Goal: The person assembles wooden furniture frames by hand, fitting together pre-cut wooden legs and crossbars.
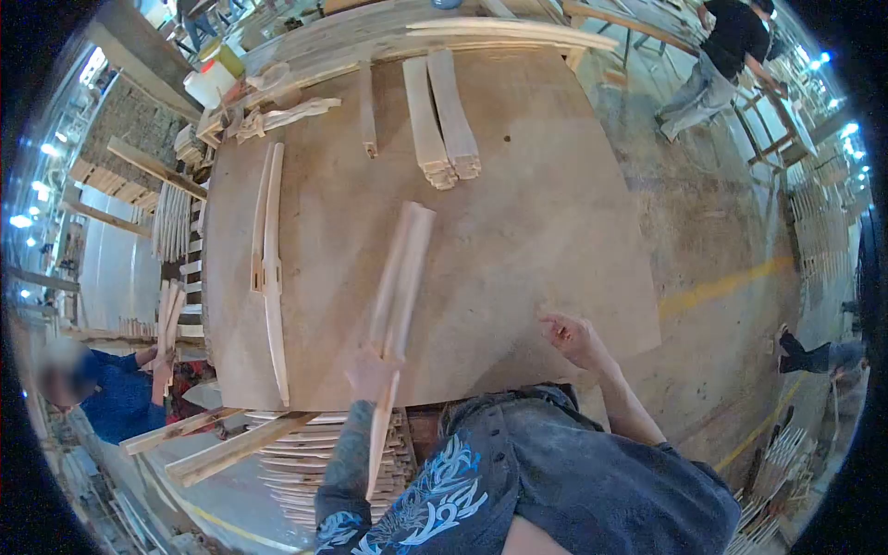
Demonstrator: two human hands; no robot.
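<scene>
My left hand [375, 368], smeared by motion, is wrapped round some long pale wooden slats [403, 268]. The slats slant across the front of the board-topped table [518, 250], their far ends pointing away from me and one near end reaching back past my forearm. How many there are is blurred. My right hand [572, 340] hovers at the table's right front part, apart from the slats, with its fingers curled in. Whether anything small lies inside them I cannot make out. Left of the held slats lie long thin wooden pieces [271, 250], some with slots.
Two bundles of wooden strips [440, 120] and a single strip [368, 111] lie at the far side. Stacked slats [296, 472] stand below the front edge. A person in blue [120, 393] holds wood at left; another person [726, 55] works at far right.
</scene>
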